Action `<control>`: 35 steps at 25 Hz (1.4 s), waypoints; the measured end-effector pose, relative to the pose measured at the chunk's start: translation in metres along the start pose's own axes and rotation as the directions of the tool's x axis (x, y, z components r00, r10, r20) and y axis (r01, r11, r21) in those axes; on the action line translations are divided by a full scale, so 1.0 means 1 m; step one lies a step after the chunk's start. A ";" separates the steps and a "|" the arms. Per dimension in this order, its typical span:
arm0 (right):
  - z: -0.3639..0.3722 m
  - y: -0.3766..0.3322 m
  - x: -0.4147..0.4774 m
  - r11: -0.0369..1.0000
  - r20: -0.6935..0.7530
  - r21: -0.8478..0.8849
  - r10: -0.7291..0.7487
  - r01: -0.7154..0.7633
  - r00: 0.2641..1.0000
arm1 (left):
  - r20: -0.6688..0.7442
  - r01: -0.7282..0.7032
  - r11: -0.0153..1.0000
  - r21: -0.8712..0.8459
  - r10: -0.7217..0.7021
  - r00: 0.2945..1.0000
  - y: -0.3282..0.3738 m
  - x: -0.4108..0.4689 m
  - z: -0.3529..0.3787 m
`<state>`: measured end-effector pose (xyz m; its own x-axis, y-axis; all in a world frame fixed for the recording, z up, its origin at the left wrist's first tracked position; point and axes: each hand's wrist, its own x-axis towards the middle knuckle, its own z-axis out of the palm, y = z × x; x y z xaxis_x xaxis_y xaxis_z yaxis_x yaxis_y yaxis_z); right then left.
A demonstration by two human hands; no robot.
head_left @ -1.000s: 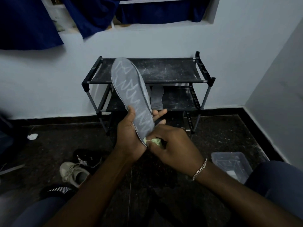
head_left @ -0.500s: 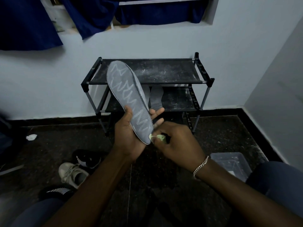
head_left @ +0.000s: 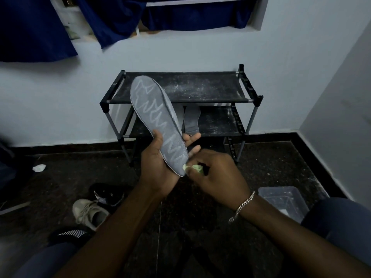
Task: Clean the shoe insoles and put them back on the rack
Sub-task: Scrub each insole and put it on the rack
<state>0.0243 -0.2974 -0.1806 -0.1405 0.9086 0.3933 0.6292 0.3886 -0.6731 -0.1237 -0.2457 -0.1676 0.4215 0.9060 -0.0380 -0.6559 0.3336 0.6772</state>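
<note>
One insole (head_left: 158, 121), left hand (head_left: 157, 171); maybe cloth (head_left: 195, 167)

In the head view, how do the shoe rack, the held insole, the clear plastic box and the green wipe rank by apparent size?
1. shoe rack
2. held insole, though nearness to the camera enlarges it
3. clear plastic box, partly hidden by the leg
4. green wipe, mostly hidden in the right hand
</note>
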 end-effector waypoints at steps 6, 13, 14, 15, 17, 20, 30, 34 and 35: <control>0.007 -0.003 -0.001 0.999 -0.039 0.026 -0.020 0.021 0.999 | 0.018 0.079 0.994 0.074 -0.081 0.997 -0.005 0.000 -0.003; 0.007 -0.005 0.004 1.000 -0.107 -0.014 -0.002 0.001 0.994 | 0.042 0.093 0.993 0.073 -0.096 0.995 -0.007 0.001 -0.005; 0.008 -0.007 0.002 1.000 -0.078 -0.022 -0.020 0.019 0.997 | 0.042 0.091 0.992 0.084 -0.095 0.995 -0.007 0.001 -0.005; 0.008 -0.007 0.001 0.999 -0.061 -0.034 -0.024 0.022 0.998 | 0.047 0.093 0.992 0.084 -0.098 0.994 -0.007 0.002 -0.006; 0.003 -0.002 0.003 0.999 -0.100 -0.050 0.010 -0.015 0.995 | 0.068 0.103 0.993 0.064 -0.108 0.992 -0.007 0.001 -0.006; 0.000 -0.002 0.009 0.999 -0.162 -0.032 0.025 -0.030 0.986 | 0.065 0.121 0.991 0.060 -0.125 0.990 -0.010 0.000 -0.001; 0.004 -0.004 0.009 1.000 -0.111 -0.001 0.012 -0.012 0.994 | 0.060 0.159 0.986 0.041 -0.161 0.985 -0.011 -0.002 0.003; 0.001 -0.003 0.005 1.000 -0.082 0.010 0.004 -0.003 0.997 | 0.074 0.155 0.986 0.058 -0.159 0.984 -0.008 -0.002 0.001; -0.001 0.000 0.007 1.000 -0.112 0.012 0.015 -0.013 0.994 | 0.069 0.153 0.987 0.046 -0.156 0.985 -0.007 -0.003 0.002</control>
<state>0.0239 -0.2913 -0.1767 -0.0449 0.8914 0.4510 0.6220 0.3782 -0.6856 -0.1190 -0.2510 -0.1714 0.5610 0.8226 -0.0923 -0.5538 0.4559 0.6968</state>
